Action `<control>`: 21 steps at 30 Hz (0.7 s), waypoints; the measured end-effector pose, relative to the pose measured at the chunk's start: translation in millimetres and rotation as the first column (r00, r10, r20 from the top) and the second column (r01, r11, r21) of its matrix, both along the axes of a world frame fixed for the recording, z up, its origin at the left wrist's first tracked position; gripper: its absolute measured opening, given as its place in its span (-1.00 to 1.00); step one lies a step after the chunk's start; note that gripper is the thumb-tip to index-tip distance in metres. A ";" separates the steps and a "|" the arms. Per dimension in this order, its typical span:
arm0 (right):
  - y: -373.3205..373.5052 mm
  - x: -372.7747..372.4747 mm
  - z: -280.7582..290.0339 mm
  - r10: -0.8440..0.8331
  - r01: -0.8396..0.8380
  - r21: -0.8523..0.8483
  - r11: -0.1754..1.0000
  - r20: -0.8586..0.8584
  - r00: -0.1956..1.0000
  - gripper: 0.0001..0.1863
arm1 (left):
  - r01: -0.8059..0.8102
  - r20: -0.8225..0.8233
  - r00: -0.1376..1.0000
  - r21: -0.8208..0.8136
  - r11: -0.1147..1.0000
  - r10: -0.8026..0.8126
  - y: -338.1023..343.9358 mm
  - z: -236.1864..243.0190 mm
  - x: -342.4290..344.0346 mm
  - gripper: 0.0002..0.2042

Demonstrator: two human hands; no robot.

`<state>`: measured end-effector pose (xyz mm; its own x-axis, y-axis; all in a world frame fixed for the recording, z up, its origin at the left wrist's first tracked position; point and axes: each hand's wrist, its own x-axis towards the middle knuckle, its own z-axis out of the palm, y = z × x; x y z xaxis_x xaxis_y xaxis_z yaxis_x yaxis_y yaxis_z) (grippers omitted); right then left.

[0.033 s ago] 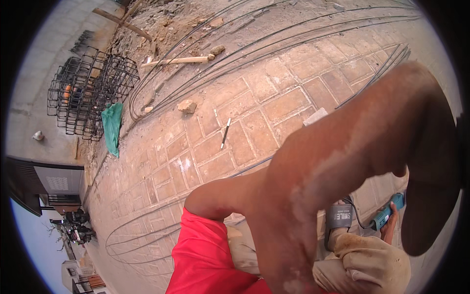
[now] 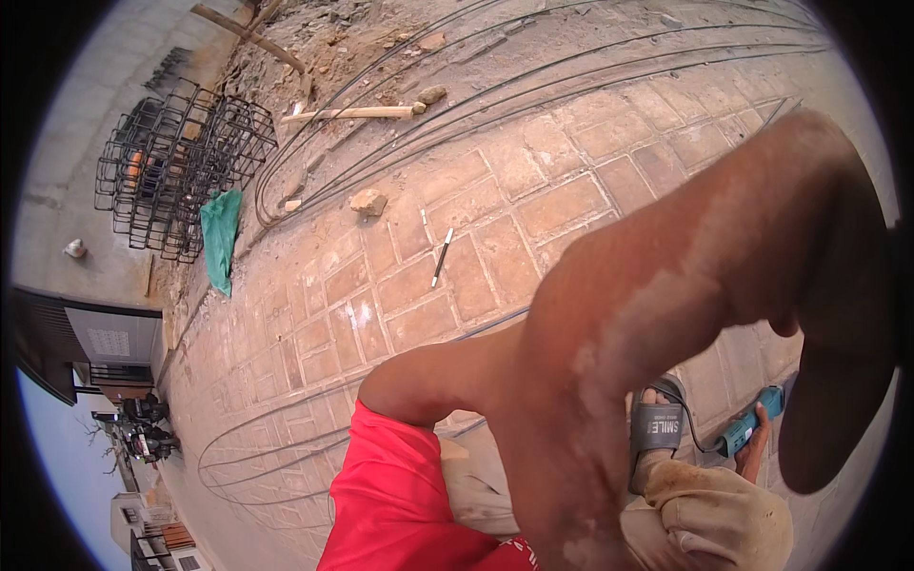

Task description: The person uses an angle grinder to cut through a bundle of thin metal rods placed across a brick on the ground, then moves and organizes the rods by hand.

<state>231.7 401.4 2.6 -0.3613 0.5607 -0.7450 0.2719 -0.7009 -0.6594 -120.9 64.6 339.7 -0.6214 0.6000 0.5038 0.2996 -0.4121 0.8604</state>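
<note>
Teal power tool (image 2: pixel 739 435) — right hand (image 2: pixel 755 447) wrapped round it, near the grey sandal (image 2: pixel 657 425), well in from the paving's (image 2: pixel 419 324) rubble-side edge. Left hand (image 2: pixel 595 352) looms close, fingers partly cut off — grip seemingly impossible to tell.

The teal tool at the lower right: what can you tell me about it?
The teal tool has a long, narrow body that looks like hard plastic, with a pale marking on its side and a dark cord leaving its lower end. It slants up to the right, beyond the bent knee. A hand, seemingly the person's right, grips it mid-body. Whether it runs or touches the paving cannot be told.
</note>
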 end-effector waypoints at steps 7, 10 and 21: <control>12.8 8.1 -12.9 0.107 -0.114 0.088 0.990 0.084 0.991 -0.45 | -0.184 -0.016 0.983 0.071 0.980 0.185 -25.1 -19.5 -8.8 -0.32; 25.4 8.6 -20.9 0.160 -0.183 0.142 0.973 0.159 0.974 -0.46 | -0.227 -0.003 0.974 0.075 0.971 0.227 -31.2 -24.5 -3.9 -0.30; -20.4 -5.6 -16.8 0.254 -0.384 0.272 0.882 0.412 0.875 -0.53 | -0.602 -0.459 0.776 -0.331 0.727 0.433 -115.7 -36.8 13.9 -0.41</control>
